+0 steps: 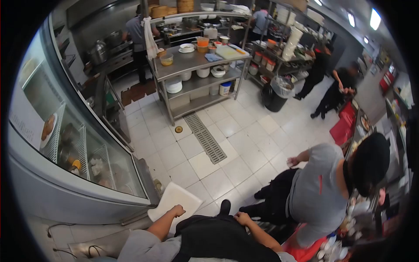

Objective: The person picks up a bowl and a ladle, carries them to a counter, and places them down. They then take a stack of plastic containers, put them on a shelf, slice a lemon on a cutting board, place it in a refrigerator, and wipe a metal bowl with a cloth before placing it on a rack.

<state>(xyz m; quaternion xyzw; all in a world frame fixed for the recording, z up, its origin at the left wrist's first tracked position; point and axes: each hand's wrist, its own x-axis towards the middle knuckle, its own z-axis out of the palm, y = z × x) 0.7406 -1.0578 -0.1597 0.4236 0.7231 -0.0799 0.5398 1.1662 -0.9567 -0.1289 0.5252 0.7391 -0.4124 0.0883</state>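
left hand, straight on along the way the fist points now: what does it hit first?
Most likely the white board. The left hand is a closed fist that overlaps the board's lower edge and points up the frame, towards the glass display case beyond. Whether fist and board touch is unclear.

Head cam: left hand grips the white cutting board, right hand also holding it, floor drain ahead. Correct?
Not quite. In the head view the left hand does grip the white cutting board, but the right hand is apart from it, over the dark apron. The floor drain is ahead.
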